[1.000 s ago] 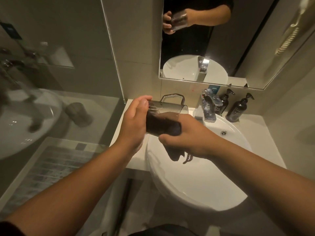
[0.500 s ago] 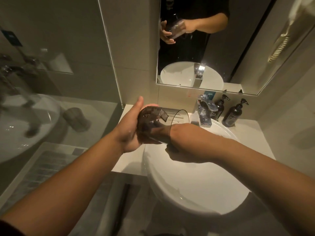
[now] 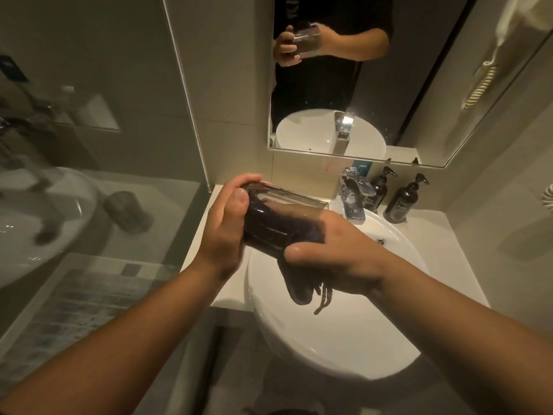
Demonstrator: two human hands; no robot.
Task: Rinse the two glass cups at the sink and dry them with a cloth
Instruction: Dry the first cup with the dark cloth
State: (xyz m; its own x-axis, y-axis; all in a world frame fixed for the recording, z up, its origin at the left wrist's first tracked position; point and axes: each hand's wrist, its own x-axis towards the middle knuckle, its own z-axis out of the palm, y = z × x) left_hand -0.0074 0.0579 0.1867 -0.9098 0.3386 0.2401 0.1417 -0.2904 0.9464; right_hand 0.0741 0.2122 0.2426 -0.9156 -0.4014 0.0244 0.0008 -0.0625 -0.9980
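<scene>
A clear glass cup (image 3: pixel 281 205) lies on its side above the left rim of the white sink (image 3: pixel 344 339). My left hand (image 3: pixel 227 226) grips its base end, fingers curled over the top. A dark cloth (image 3: pixel 299 289) is stuffed inside the cup and hangs out below it over the basin. My right hand (image 3: pixel 332 259) grips the cloth at the cup's mouth, its fingers partly inside the glass. A second cup is not in view.
A chrome faucet (image 3: pixel 354 199) stands at the back of the sink, with two dark pump bottles (image 3: pixel 401 202) to its right on the white counter (image 3: pixel 206 265). A mirror (image 3: pixel 404 85) hangs above. A glass shower partition (image 3: pixel 104 145) is at the left.
The cup was turned in my hands, its mouth now pointing right and slightly away. My right hand pulled back a little, and more cloth hangs below the cup than half a second ago.
</scene>
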